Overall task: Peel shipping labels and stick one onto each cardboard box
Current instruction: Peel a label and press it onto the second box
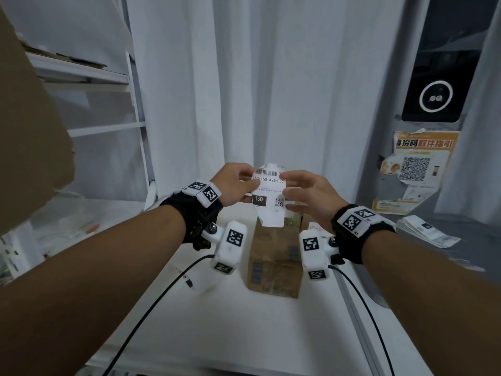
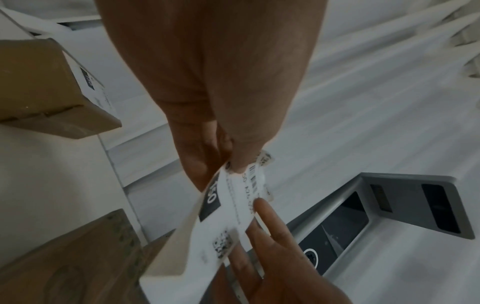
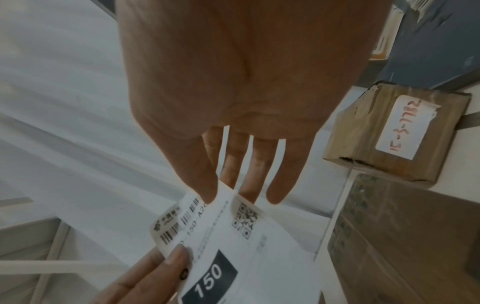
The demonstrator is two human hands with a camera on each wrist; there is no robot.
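Pinching the shipping label at its left edge, the left hand held it above the cardboard box; the right hand pinched its right edge, other fingers spread.

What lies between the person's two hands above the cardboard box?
In the head view, a shipping label marked 150 spans between the left hand and right hand, held above the cardboard box.
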